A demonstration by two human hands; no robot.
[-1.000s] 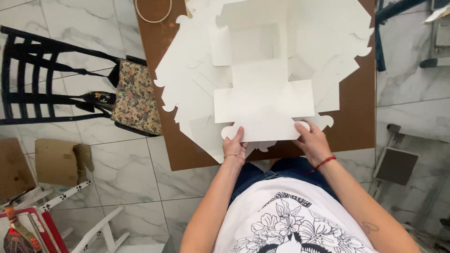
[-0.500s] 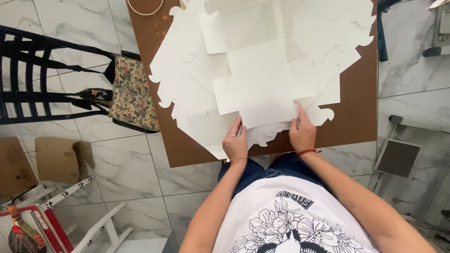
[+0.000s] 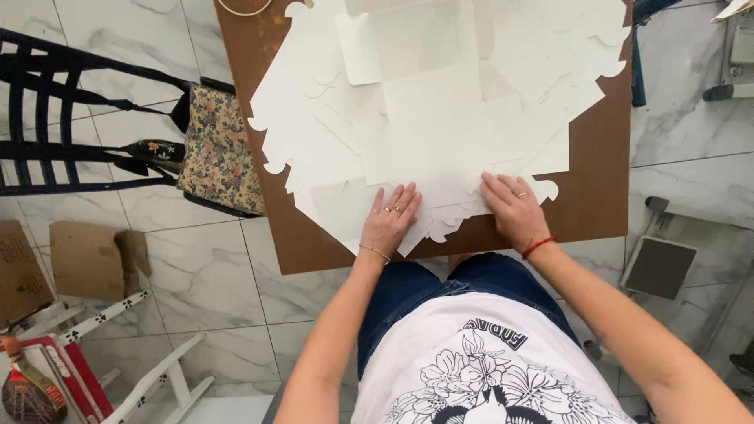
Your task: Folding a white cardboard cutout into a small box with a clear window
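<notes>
1. We see a large flat white die-cut cardboard sheet (image 3: 440, 126) with scalloped edges and fold flaps, lying spread over the brown rectangular wooden counter (image 3: 597, 212). It rests on top of more white sheets of the same cut, fanned out beneath it.
2. The sheet stretches away from us, its long axis running from the near counter edge toward the far one. Its near scalloped edge lies right under both hands, so neither hand is clearly the nearer one.
3. Our left hand (image 3: 390, 220) lies palm down on the near left part of the sheet with fingers spread and flat. The grip is released and only presses; it clasps nothing.
4. Our right hand (image 3: 512, 208) rests likewise on the near right part, fingers extended forward beside a scalloped tab. Its grip is also unclenched, flat on the card.
5. The sheet looks thin, stiff and matte, with creased panels and a raised square panel in the middle.
6. Left of the counter, a flower-patterned fabric bag (image 3: 221, 153) hangs from a black slatted chair (image 3: 55, 118).
7. On the marble-tiled floor (image 3: 196, 275) lies a brown piece of cardboard (image 3: 90, 259), well apart from the counter.
</notes>
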